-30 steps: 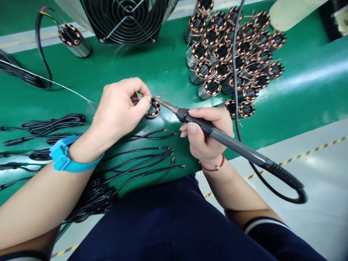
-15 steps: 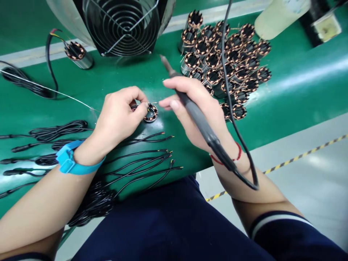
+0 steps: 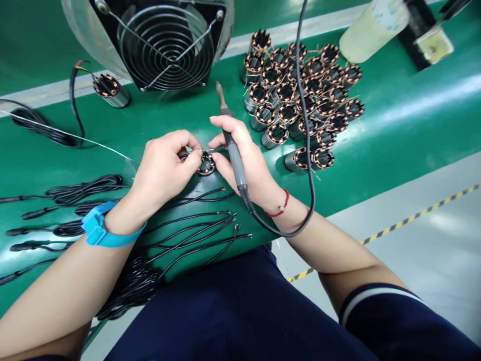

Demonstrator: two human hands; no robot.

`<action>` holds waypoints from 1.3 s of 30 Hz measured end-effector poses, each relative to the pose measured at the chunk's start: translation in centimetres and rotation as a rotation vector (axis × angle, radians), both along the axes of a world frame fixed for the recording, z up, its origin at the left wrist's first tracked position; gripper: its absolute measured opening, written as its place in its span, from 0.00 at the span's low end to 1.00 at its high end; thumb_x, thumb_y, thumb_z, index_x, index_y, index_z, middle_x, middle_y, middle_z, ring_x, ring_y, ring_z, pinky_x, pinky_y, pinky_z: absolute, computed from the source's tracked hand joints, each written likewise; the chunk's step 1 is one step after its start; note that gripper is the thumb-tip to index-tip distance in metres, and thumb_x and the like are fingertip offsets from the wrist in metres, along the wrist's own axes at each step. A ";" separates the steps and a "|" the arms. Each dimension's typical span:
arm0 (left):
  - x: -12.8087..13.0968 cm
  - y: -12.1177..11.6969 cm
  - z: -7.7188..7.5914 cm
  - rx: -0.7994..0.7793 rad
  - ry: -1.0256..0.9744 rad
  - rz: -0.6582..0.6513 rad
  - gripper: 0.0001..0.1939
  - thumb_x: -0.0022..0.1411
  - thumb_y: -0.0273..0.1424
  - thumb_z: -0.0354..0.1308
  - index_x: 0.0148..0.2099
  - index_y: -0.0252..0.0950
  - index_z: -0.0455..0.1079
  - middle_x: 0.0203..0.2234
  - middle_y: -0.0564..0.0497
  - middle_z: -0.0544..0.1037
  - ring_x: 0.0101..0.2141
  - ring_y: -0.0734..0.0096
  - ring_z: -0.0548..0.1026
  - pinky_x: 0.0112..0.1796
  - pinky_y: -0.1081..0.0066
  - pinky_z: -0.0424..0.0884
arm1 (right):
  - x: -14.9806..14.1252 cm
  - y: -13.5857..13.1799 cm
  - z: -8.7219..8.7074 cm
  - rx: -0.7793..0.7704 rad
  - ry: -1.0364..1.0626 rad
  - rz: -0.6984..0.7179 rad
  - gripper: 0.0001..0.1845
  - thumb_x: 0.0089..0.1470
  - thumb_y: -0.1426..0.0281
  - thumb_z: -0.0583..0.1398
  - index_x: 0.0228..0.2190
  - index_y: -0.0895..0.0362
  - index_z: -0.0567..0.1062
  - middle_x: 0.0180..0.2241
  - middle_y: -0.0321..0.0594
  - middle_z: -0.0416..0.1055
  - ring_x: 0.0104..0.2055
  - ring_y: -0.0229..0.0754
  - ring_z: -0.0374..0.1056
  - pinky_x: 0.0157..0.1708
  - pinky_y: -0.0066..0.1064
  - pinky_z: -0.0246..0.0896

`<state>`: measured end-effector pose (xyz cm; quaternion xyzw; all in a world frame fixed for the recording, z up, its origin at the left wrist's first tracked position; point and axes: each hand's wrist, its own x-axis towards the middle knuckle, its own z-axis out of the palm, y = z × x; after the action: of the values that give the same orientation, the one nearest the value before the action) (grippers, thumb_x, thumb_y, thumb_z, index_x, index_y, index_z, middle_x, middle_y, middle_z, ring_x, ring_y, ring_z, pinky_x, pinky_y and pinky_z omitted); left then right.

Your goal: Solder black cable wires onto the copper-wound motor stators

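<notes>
Steady the wound stator (image 3: 206, 171) on the worktop (image 3: 394, 133) between left hand (image 3: 163, 165) and right hand (image 3: 252, 170), pinching the black cable (image 3: 184, 157) at its left edge and gripping the soldering iron (image 3: 235, 160) right, aimed far.

No text or number can be read — the marks (image 3: 394, 11) on the pale container (image 3: 363, 36) are too unclear.
</notes>
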<state>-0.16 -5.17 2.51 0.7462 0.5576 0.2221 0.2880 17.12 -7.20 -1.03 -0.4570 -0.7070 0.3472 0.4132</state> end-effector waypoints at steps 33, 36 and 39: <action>-1.2 0.8 0.3 -0.419 -0.299 0.056 0.06 0.52 0.33 0.61 0.29 0.36 0.72 0.25 0.53 0.77 0.27 0.72 0.72 0.32 0.72 0.68 | -0.5 -0.6 0.1 0.189 -0.216 0.001 0.24 0.56 0.76 0.53 0.55 0.57 0.63 0.44 0.40 0.73 0.42 0.43 0.67 0.49 0.41 0.63; -1.0 0.7 0.4 -0.507 -0.332 0.095 0.04 0.51 0.32 0.62 0.28 0.36 0.73 0.23 0.54 0.77 0.23 0.74 0.70 0.28 0.73 0.66 | -0.4 -0.5 -0.1 0.046 -0.058 -0.044 0.24 0.56 0.74 0.54 0.55 0.58 0.61 0.37 0.37 0.73 0.40 0.40 0.69 0.47 0.36 0.66; -0.8 0.5 0.3 -0.518 -0.349 0.132 0.05 0.51 0.32 0.63 0.28 0.36 0.74 0.22 0.54 0.77 0.22 0.76 0.68 0.26 0.74 0.65 | -0.4 -0.4 -0.2 -0.058 0.020 -0.050 0.26 0.55 0.73 0.55 0.56 0.55 0.59 0.34 0.34 0.71 0.38 0.39 0.70 0.43 0.34 0.67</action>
<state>-0.94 -4.64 2.83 0.5609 0.5850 0.2158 0.5446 16.74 -7.60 -1.21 -0.4826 -0.6809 0.3617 0.4155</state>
